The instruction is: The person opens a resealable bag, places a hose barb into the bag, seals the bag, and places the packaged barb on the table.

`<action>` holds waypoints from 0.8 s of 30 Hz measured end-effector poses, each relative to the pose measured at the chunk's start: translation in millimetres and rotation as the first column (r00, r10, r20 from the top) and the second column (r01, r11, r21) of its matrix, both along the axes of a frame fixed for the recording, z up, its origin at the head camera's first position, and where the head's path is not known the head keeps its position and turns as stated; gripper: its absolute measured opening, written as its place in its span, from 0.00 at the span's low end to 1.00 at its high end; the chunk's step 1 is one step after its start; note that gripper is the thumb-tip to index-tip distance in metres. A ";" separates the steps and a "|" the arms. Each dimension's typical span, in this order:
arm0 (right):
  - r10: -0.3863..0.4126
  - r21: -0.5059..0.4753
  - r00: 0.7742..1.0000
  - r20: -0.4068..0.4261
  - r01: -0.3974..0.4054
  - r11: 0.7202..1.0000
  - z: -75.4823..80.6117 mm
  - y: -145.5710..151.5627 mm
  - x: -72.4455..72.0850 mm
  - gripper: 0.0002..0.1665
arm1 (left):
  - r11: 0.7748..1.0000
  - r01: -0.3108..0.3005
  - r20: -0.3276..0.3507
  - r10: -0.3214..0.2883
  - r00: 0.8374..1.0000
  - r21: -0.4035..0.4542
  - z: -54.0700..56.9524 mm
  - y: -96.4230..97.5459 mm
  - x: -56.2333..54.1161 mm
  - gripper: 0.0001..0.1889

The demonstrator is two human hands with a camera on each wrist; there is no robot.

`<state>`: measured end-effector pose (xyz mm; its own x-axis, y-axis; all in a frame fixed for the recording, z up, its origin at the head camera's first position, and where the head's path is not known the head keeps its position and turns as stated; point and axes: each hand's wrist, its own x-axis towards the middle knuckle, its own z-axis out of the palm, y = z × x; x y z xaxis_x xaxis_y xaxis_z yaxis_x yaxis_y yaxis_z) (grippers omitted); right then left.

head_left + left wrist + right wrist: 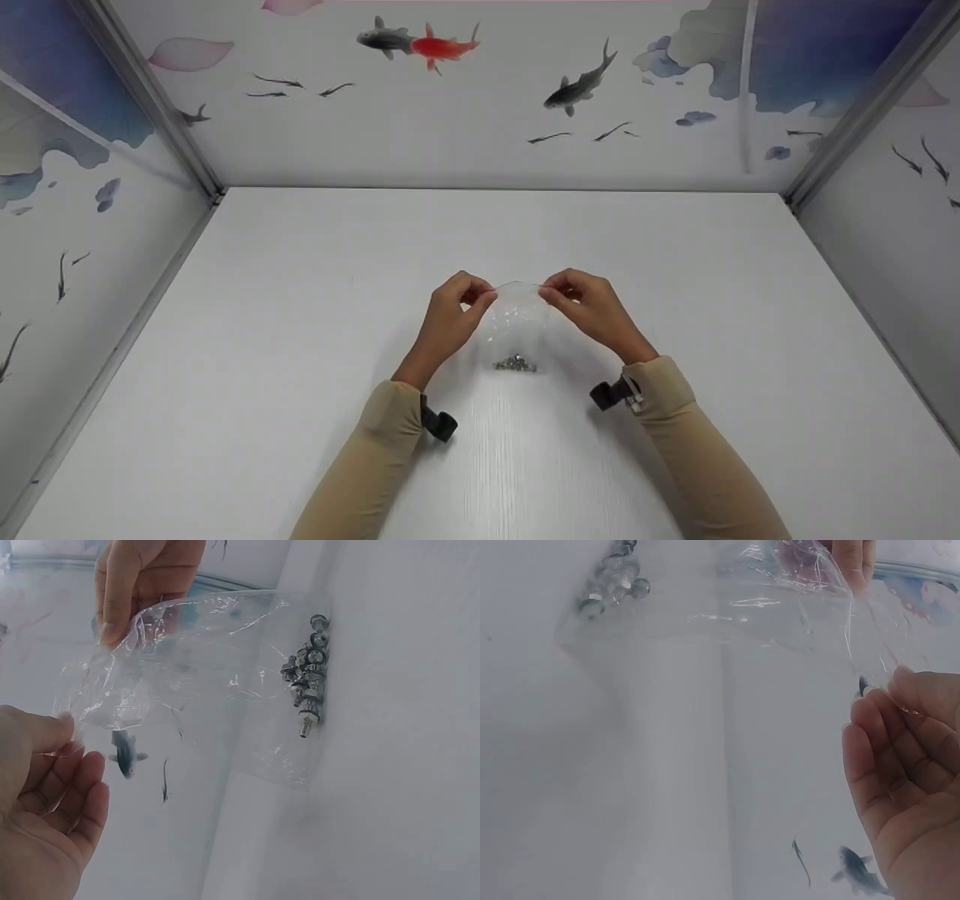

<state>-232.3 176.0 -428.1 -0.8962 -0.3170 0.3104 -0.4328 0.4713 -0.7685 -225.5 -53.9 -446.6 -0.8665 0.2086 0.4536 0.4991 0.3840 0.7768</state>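
A clear plastic bag [519,322] hangs upright between the two hands, its bottom at the tabletop. Several small metal fittings [307,671], silvery with dark rings and hex parts, lie heaped along its bottom edge. The left hand [454,307] pinches the bag's upper left corner between thumb and forefinger. At the upper right corner, the right hand [589,304] pinches it the same way. In the left wrist view the bag's film [202,652] looks creased and shiny. Only part of the fittings [615,585] shows in the right wrist view.
A white table [300,247] spreads around the hands. Panels printed with fish and petals [487,112] stand behind it and at both sides, joined by grey metal posts [161,97]. Black camera mounts [441,424] sit on both wrists.
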 end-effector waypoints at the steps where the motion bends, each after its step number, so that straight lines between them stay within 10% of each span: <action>1: 0.006 -0.004 1.000 -0.008 -0.006 1.000 0.0 0.4 -0.2 0.10 | 1.000 -0.002 -0.001 0.002 1.000 -0.003 0.4 0.2 0.0 0.07; 24: 0.041 -0.007 0.999 -0.026 -0.041 0.999 -0.4 -3.4 1.0 0.09 | 0.999 0.039 -0.016 -0.039 0.999 0.003 -2.6 5.7 1.1 0.04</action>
<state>-231.3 172.6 -428.4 -0.8739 -0.3513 0.3359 -0.4719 0.4471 -0.7599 -224.5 -48.2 -449.2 -0.8502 0.2406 0.4682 0.5262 0.3612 0.7698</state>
